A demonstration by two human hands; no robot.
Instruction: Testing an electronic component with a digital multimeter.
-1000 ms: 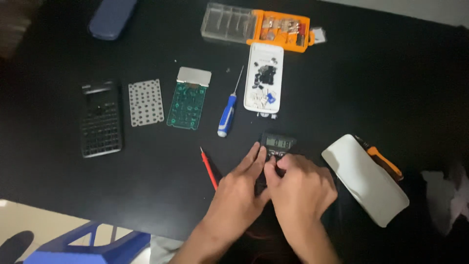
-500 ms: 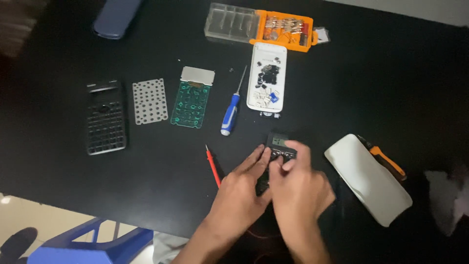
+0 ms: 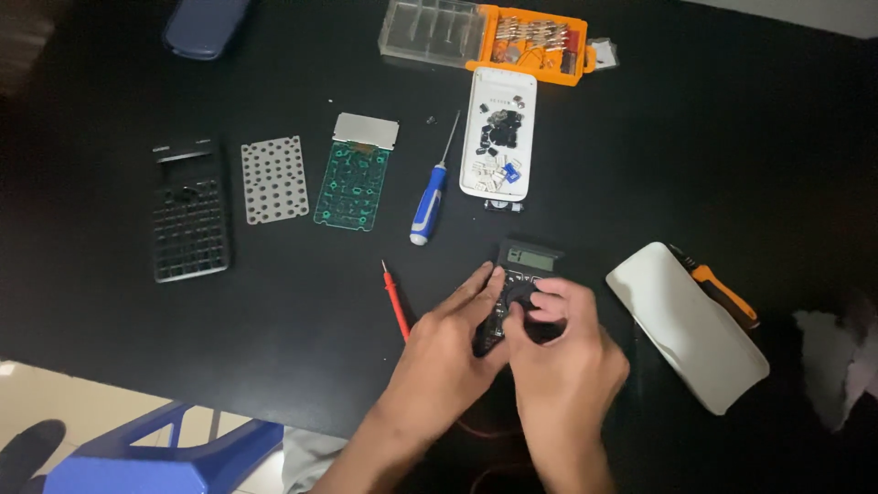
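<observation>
Both hands work on a small black meter lying flat on the black table, near its front edge, between the red probe and the white curved cover. Left hand steadies the meter from its left side, fingers together and laid long against the body, thumb tucked under. Right hand comes in from below; thumb and forefinger pinch the round dial, other fingers curled in. The exact grip on the dial is partly hidden by the knuckles, so it's probably a pinch-and-twist hold.

To do this well: keep the left hand pressing the case flat so it doesn't spin on the slick table, turn the dial in small clicks, and keep the grey screen at the top uncovered so the setting can be read.

Materials: the meter is matte black plastic, rectangular, with a grey display window. The probe is a thin red plastic rod with a metal tip. The screwdriver has a blue and white glossy handle and a thin steel shaft. The green circuit board is flat, with a silver screen panel at its top. The grey pad is soft-looking and full of holes. The black keypad frame is a rigid grid. A white tray holds tiny loose keys. An orange and clear bit box sits at the back.
</observation>
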